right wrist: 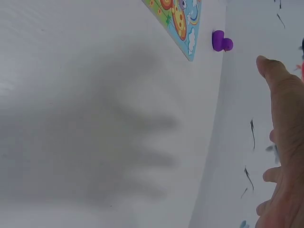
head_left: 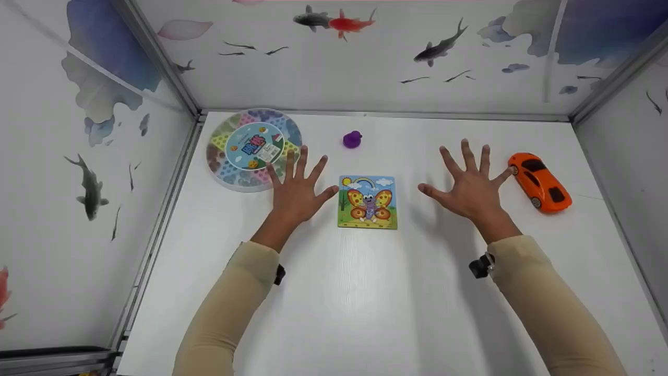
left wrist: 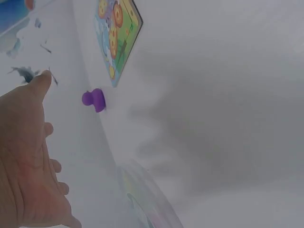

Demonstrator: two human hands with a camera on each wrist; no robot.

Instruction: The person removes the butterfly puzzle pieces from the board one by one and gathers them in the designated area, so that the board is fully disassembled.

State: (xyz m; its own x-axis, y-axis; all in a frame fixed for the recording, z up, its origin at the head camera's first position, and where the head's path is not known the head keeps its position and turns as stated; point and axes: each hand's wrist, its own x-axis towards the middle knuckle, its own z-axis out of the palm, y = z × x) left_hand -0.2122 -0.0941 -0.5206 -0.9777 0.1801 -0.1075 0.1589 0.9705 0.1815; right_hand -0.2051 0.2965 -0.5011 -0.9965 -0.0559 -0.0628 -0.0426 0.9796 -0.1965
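In the left wrist view only the palm and thumb of the left hand (left wrist: 26,156) are seen, the fingers being cut off at the frame edge, and the round tray (left wrist: 149,202) shows only as a blurred rim at the bottom. In the right wrist view the right hand (right wrist: 285,142) is likewise cut off at the edge, with just the thumb and part of the palm in sight. The puzzle (head_left: 368,202), a square board with a butterfly picture, is taken as the landmark; it lies flat on the white surface (head_left: 365,303) and is touched by neither hand. In the head view the left hand (head_left: 296,190) is held just left of the puzzle, fingers spread wide and nothing gripped, its fingertips over the near rim of the round tray (head_left: 254,149). The tray is covered by a clear lid with a round label, and coloured pegs or beads are seen in its sections, though they cannot be told apart. The right hand (head_left: 469,185) is held right of the puzzle, also spread and holding nothing. A purple duck (head_left: 352,139) stands beyond the puzzle, apart from it. An orange car (head_left: 539,181) lies well right of the puzzle, just beside the right hand's little finger.
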